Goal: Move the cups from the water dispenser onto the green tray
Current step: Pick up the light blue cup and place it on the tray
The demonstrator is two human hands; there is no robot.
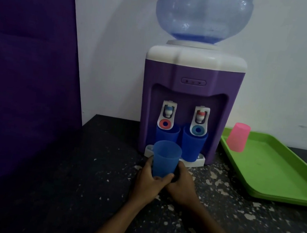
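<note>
A purple and white water dispenser (189,101) stands against the wall with a large bottle on top. Under its left tap sits a dark blue cup (166,135), and a second blue cup (192,147) sits under the right tap. In front of the drip tray, an upright lighter blue cup (166,157) is held from both sides by my left hand (149,182) and my right hand (182,184). The green tray (274,171) lies to the right of the dispenser. A pink cup (237,137) stands upside down at its far left corner.
The dark speckled countertop (81,185) stretches across the foreground. A tall purple panel (26,80) rises on the left side. The white wall (290,75) runs behind the dispenser and tray.
</note>
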